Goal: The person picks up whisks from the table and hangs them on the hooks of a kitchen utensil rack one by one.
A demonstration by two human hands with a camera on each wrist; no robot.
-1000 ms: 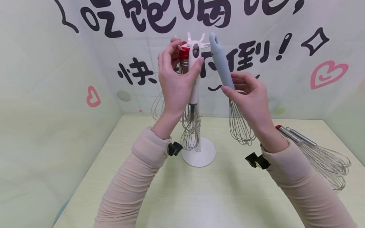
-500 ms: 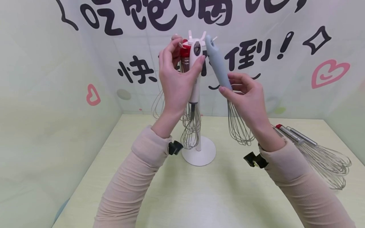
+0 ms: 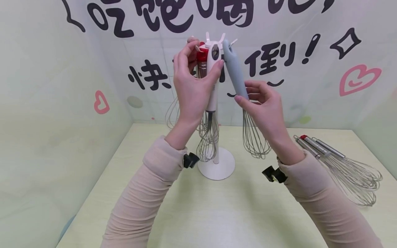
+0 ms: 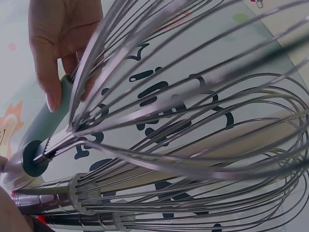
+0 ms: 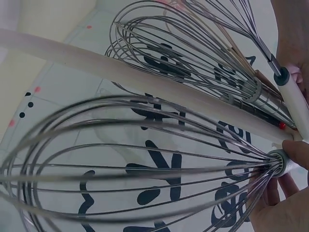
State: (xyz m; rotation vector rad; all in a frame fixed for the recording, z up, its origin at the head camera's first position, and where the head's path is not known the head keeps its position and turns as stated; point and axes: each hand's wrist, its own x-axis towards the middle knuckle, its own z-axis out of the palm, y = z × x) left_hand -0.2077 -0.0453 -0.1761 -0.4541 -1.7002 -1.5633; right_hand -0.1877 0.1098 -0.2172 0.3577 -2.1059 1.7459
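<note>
A balloon whisk with a blue-grey handle (image 3: 234,70) leans at the right of a white stand (image 3: 227,170). Its holed tip overlaps one prong of the stand's top ring. My right hand (image 3: 266,105) grips the lower handle between thumb and fingers; the wires (image 5: 159,169) hang below. At the stand's top, my left hand (image 3: 193,84) curls around hung whisks, its thumb against a white-handled whisk (image 3: 211,98) and its fingers by a red-topped whisk (image 3: 202,57). In the left wrist view, the right hand (image 4: 67,34) appears behind the wires. My left palm hides part of the hung whisks.
Several metal whisks (image 3: 350,168) lie together on the table (image 3: 217,213) at the right, one with a red end. A printed backdrop (image 3: 149,106) rises behind the table. Bare prongs (image 3: 222,37) stick up from the stand's ring.
My right hand has brought the blue-grey whisk left, its holed tip now overlapping a prong of the ring. The left hand stays at the stand's top.
</note>
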